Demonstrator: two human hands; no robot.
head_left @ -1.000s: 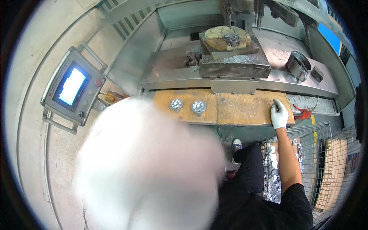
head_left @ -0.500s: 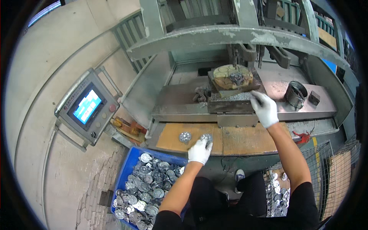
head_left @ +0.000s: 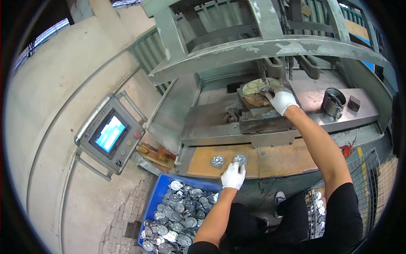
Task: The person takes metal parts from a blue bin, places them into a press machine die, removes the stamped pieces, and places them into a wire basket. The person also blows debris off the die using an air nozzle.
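Observation:
My left hand [head_left: 233, 176], in a white glove, has its thumb and fingers closed at the near edge of a round silvery metal casting [head_left: 240, 159], which lies on the tan board [head_left: 203, 169]. A second such casting [head_left: 218, 161] rests just left of it. My right hand [head_left: 282, 100], gloved with darkened fingertips, reaches over the round yellowish plate [head_left: 252, 87] on the machine's block. Its fingers close at a dark, crumpled, rag-like lump [head_left: 265, 90] on that plate, partly hidden by the hand.
A blue bin [head_left: 153, 195] heaped with castings stands below left, a wire basket [head_left: 359, 186] below right. On the machine bed are a metal mug [head_left: 333, 103], a small dark block [head_left: 354, 103] and a dark lump [head_left: 233, 114]. A control panel [head_left: 111, 135] is at left; a grey beam [head_left: 262, 50] crosses above.
My right hand has moved from the plate's near right side up onto the dark lump. My left hand stays at the right casting. The whole view has shifted slightly.

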